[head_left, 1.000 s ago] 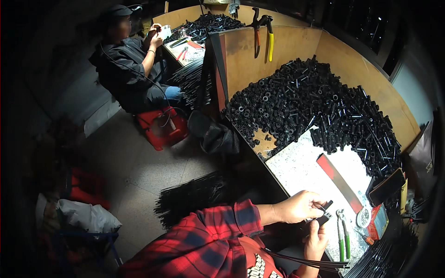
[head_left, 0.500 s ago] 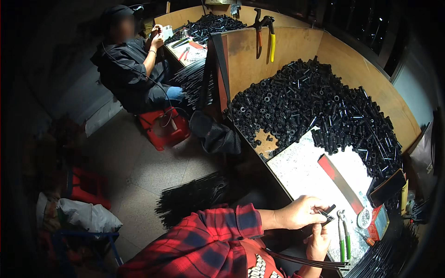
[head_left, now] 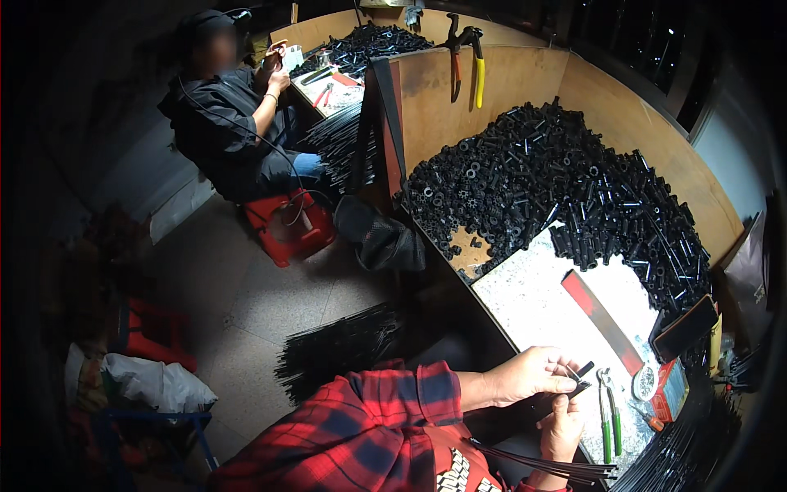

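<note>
Left hand [head_left: 533, 379]: pinched around slim black part [head_left: 585, 369], left of green-handled pliers [head_left: 610, 416]
Right hand [head_left: 561, 428]: half-curled, grip unclear
Slim black part: best kept steady

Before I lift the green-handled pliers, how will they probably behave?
The green-handled pliers have a silvery head: probably metal, stiff, fairly heavy. Lying flat, handles apart, they seem unlikely to roll, but may pivot when lifted.
</note>
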### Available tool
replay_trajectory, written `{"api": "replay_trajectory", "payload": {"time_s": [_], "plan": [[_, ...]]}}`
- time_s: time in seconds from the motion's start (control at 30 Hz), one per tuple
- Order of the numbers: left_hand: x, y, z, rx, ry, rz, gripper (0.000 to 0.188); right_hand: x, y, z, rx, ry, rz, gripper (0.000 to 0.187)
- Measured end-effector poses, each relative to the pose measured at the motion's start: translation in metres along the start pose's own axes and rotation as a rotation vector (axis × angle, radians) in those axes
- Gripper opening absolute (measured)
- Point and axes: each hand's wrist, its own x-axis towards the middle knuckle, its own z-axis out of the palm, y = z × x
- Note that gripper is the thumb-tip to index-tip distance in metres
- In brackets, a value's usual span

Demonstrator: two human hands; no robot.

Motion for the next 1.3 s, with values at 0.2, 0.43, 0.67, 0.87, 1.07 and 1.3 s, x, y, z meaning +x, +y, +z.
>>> {"api": "replay_trajectory", "payload": {"time_s": [0.2,0.43,0.67,0.87,1.07,1.3], "plan": [[0.001,-0.005,0.01,-0.051,0.062,0.007,0.025,-0.005,-0.016,0.005,-0.21,0.105,0.102,0.038],[-0.01,-0.001,-0.003,-0.016,0.089,0.021,0.028,0.013,-0.026,0.018,-0.122,-0.073,0.072,0.025],[-0.004,-0.013,0.001,0.065,0.133,0.052,0.034,0.009,-0.022,0.008,0.023,-0.076,0.107,0.023],[-0.007,-0.014,0.003,0.073,0.138,0.069,0.037,0.012,-0.019,0.006,0.0,-0.126,0.083,0.021],[-0.007,-0.019,0.004,0.085,0.123,0.102,0.038,0.016,-0.017,0.003,-0.006,-0.161,0.108,0.023],[-0.007,-0.02,0.015,0.125,0.182,0.114,0.039,0.018,-0.022,0.004,0.052,-0.178,0.095,0.024]]}}
